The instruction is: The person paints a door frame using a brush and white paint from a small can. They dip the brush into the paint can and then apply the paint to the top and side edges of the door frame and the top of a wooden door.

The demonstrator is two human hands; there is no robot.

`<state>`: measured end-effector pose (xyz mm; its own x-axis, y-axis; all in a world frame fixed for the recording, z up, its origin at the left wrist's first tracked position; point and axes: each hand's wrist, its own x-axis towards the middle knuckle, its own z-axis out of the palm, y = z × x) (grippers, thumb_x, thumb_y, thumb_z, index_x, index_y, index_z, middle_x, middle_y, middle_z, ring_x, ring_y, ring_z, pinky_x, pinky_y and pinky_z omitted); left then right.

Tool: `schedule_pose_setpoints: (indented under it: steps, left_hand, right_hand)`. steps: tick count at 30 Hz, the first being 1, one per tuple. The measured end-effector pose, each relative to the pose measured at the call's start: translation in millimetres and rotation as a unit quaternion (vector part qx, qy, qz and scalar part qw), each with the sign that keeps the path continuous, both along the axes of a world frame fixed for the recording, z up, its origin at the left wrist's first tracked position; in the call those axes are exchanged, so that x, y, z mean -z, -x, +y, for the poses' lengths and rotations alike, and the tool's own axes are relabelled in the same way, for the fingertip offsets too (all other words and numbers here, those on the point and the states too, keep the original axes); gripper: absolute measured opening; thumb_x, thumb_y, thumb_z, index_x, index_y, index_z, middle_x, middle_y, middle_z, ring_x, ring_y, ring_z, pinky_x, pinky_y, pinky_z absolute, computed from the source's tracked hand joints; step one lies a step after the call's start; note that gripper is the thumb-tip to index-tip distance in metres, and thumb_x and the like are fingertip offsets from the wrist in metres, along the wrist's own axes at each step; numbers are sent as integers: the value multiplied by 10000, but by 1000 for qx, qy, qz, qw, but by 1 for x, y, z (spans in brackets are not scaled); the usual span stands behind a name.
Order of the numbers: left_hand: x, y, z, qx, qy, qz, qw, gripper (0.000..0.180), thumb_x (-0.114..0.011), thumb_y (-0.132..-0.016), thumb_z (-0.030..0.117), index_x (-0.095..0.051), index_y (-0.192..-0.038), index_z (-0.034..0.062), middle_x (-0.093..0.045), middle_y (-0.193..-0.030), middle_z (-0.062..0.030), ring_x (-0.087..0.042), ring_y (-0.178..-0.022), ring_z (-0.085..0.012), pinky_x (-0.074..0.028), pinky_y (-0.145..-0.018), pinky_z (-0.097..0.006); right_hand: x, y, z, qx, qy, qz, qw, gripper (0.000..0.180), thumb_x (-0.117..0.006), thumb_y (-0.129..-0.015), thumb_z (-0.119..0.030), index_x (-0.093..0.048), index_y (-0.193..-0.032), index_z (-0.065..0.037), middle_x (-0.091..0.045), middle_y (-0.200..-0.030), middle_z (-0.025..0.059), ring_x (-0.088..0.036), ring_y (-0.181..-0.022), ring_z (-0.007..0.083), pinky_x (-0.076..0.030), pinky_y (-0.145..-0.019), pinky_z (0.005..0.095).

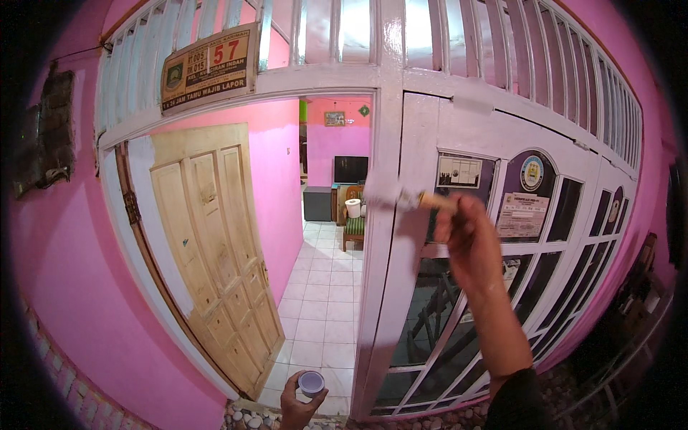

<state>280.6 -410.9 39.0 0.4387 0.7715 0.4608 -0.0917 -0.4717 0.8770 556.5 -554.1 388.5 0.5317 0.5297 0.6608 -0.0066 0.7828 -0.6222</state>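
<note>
My right hand [469, 233] is raised, its fingers closed round the pale wooden handle of a paintbrush [434, 201]. The brush points left, its head at the whitish door post [387, 236]; the bristles are blurred, and I cannot tell whether they touch the wood. Low in the view, my left hand [295, 405] grips a small round tub [311, 383] by its sides. Seen from above, the tub holds pale lilac-white paint.
An unpainted-looking wooden door [222, 236] stands open on the left. Right of the post is a panelled door with glass panes [466, 308]. Tiled floor [322, 294] leads inside to a chair [354, 228] and television [351, 170]. Pebbles [251, 417] line the threshold.
</note>
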Motion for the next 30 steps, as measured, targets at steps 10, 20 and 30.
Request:
schedule_pose_setpoints:
  steps: [10, 20, 30]
  left_hand:
    - [-9, 21, -16, 7, 1, 4, 1000, 588, -879, -796, 135, -584, -1283, -15, -668, -1153, -131, -646, -1077, -219, -527, -938, -357]
    - [-4, 31, -25, 18, 38, -34, 999, 574, -871, -802, 125, -587, -1280, -16, -668, -1144, -125, -647, -1068, -221, -524, -942, -353]
    - [20, 38, -20, -14, 0, -5, 1000, 570, -868, -808, 128, -585, -1283, -11, -669, -1141, -120, -648, -1062, -218, -523, -936, -350]
  right_hand:
    - [-146, 5, 21, 231, -85, -186, 951, 247, -625, -973, -193, -675, -1054, 35, -698, -883, 104, -655, -743, 162, -527, -723, 285]
    - [-200, 33, 69, 351, -88, -362, 859, 304, -679, -868, -255, -709, -958, 33, -723, -806, 96, -698, -727, 145, -536, -665, 265]
    - [-220, 37, 46, 574, -38, -438, 691, 348, -685, -818, -326, -743, -889, 10, -736, -789, 160, -721, -740, 281, -554, -717, 368]
